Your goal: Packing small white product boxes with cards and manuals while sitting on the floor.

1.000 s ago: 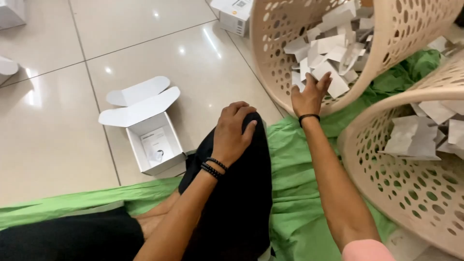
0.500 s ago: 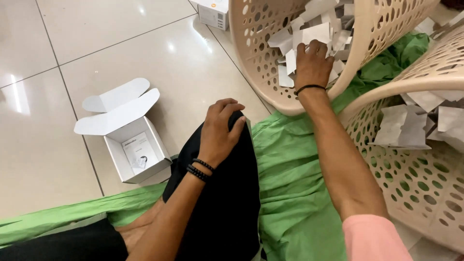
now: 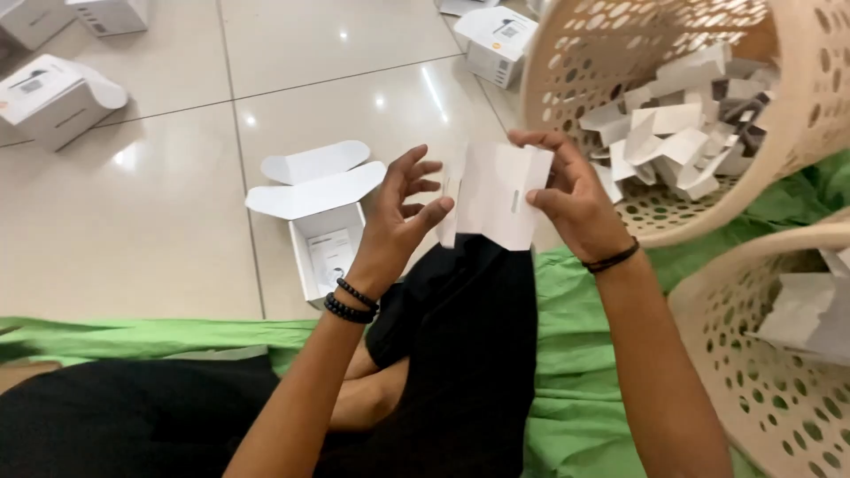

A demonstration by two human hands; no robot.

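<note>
Two beige perforated baskets (image 3: 797, 106) (image 3: 761, 354) — both holding folded white card pieces, too many to count. One open white box (image 3: 323, 235) on the floor — four closed ones (image 3: 53, 97) (image 3: 111, 13) (image 3: 496, 40) (image 3: 27, 22) farther off.

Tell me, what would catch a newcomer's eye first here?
Probably the white card insert held up mid-frame between the right hand and the left hand. Next, the tipped basket at upper right, full of similar white pieces. An open white box sits on the tile floor, left of the hands.
</note>
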